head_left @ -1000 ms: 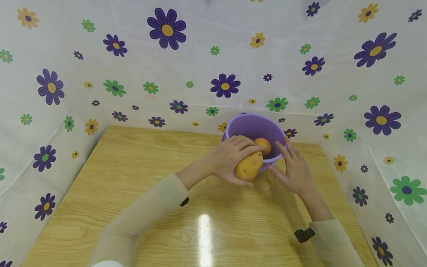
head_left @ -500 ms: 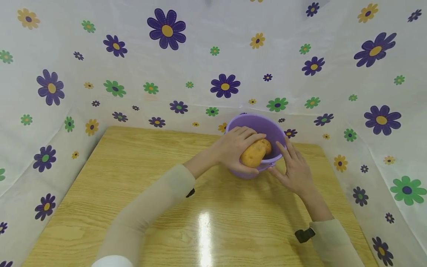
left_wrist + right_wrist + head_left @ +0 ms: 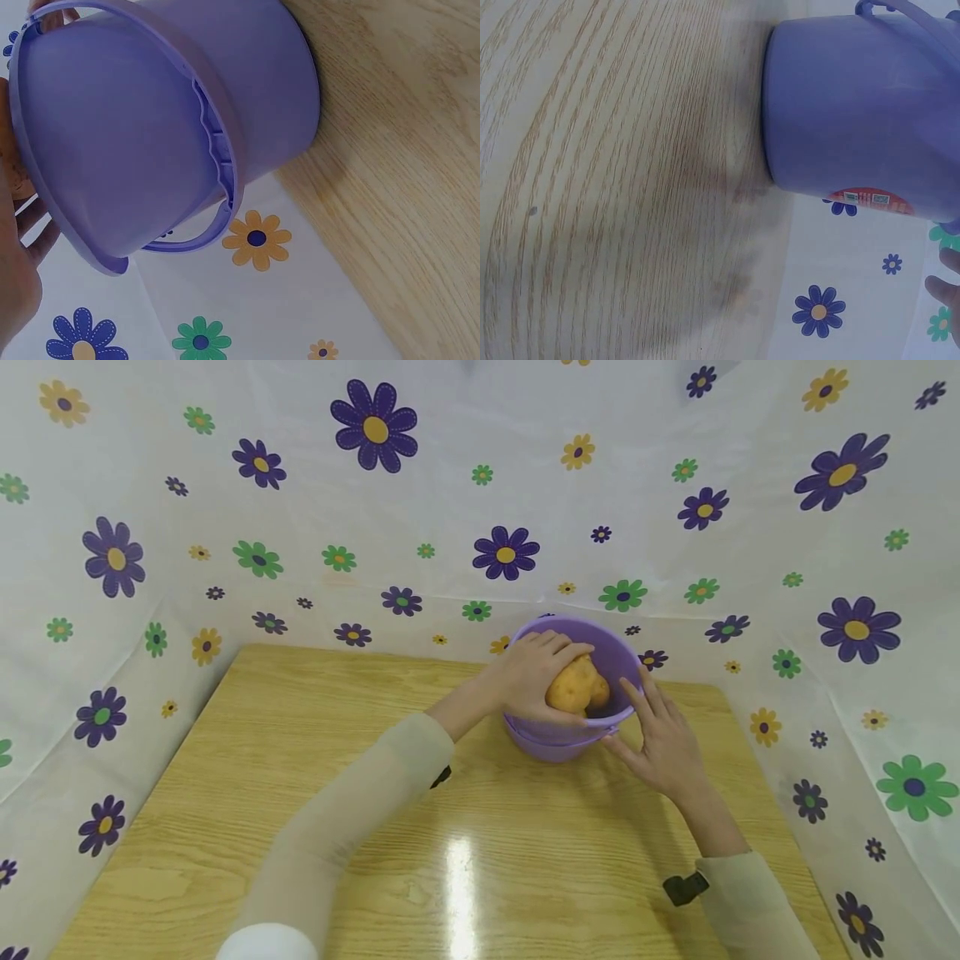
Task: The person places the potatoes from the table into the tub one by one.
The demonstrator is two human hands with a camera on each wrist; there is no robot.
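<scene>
A purple bucket [image 3: 553, 748] stands upright at the back of the table, right of centre. My left hand [image 3: 534, 677] grips a large yellow-brown potato [image 3: 573, 685] at the bucket's mouth, inside the rim. Behind it a second potato [image 3: 601, 692] lies in the bucket, partly covered by the first. My right hand [image 3: 663, 748] rests its extended fingertips against the right side of the rim. The left wrist view has the bucket wall [image 3: 105, 135] and its handle [image 3: 219, 142], with part of my left hand [image 3: 16, 281] at the edge. Fingertips [image 3: 941, 289] show at the right wrist view's edge.
The wooden table [image 3: 360, 710] has a bright light reflection near its front. A white flowered cloth [image 3: 442, 502] rises behind the table and along both sides. The bucket carries a red label [image 3: 870, 200].
My left hand has moved up and forward with the potato, from in front of the bucket's rim to inside its mouth. The right hand and bucket have stayed put.
</scene>
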